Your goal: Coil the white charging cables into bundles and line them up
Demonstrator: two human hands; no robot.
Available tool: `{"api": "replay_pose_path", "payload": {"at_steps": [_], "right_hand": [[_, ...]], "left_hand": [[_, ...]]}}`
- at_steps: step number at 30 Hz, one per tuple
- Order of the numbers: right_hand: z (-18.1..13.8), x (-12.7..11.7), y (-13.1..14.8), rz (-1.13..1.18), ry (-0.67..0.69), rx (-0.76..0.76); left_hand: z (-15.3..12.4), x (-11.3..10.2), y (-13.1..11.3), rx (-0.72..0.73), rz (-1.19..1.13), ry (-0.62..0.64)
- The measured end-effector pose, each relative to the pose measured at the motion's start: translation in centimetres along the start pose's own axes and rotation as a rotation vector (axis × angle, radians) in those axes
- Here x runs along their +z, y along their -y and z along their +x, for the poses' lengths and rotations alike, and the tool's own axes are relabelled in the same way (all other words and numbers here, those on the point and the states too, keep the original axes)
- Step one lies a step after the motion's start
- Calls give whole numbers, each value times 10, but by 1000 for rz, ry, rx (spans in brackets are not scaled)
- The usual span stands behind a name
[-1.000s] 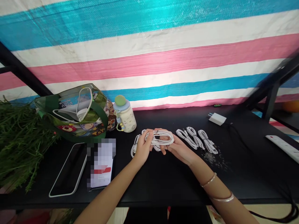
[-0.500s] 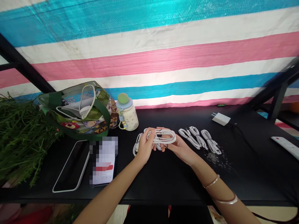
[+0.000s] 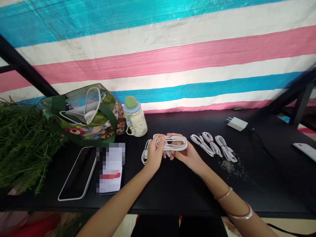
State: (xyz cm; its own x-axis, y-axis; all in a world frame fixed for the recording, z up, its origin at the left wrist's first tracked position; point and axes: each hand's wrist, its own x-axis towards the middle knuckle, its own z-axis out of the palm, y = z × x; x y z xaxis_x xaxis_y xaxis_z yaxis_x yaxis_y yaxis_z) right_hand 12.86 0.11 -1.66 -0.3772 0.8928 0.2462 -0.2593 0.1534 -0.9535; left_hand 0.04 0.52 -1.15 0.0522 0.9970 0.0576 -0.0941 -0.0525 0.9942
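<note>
White cable coil point(image 3: 175, 148) looks light and pliable, best held by its ends. The left hand point(image 3: 153, 154) and right hand point(image 3: 190, 156) clamp it between their fingers point(image 3: 161, 144).

Brightest light was caught by the striped sheet point(image 3: 158, 59), and a sheen was thrown back from its upper turquoise band. The black table point(image 3: 163, 194) was left dim, its lower right sunk in shadow. The held cable point(image 3: 174, 148) was rendered fairly crisply; the lit phone point(image 3: 113, 168) was partly masked by coarse blocks.
</note>
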Motion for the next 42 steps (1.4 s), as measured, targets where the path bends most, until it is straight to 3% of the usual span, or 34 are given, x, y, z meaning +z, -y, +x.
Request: {"api": "replay_pose_path", "payload": {"at_steps": [12,21,30,37,42], "right_hand": [[-2,7,-16,21,-119,-40],[-2,4,-23,75,-66,16],[-1,8,-5,113,-44,56],[0,6,-8,120,-56,42],[-2,-1,-5,124,62,90]], "left_hand": [[-3,-2,-4,62,147,-55],[-2,-3,-4,67,147,-73],[-3,-3,-4,133,247,-76],[-3,-3,-7,147,309,-96],[-1,-5,-6,114,238,-70]]}}
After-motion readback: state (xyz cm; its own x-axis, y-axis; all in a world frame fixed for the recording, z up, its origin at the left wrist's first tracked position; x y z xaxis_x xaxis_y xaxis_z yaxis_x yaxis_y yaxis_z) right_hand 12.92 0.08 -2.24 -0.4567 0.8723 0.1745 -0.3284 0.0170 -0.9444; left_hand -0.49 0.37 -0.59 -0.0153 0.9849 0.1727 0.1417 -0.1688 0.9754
